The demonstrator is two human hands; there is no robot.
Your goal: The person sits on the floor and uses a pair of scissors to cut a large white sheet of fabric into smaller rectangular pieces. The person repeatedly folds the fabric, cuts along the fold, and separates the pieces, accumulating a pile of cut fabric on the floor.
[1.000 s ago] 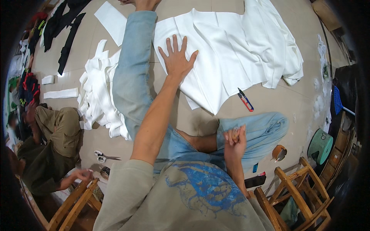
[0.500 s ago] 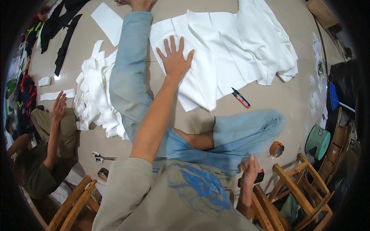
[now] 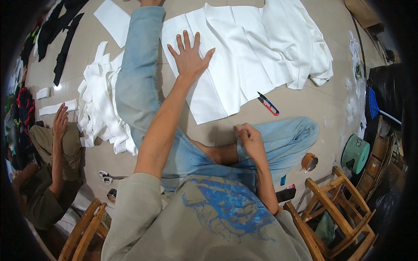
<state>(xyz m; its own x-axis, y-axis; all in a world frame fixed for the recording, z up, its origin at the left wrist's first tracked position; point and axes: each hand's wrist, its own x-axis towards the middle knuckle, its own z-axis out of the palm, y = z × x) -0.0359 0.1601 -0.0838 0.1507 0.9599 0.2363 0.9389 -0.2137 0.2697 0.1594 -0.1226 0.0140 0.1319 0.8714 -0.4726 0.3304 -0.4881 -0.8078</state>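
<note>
Since the earlier frame, the right hand had risen from beside the chair to the knee, fingers curled, holding nothing I could make out. Further left, the left hand lay spread flat on the white fabric, which stretched away rightward across the floor.

Cloth on the floor

White cloth lies far; a cutter near it, scissors left.
</note>
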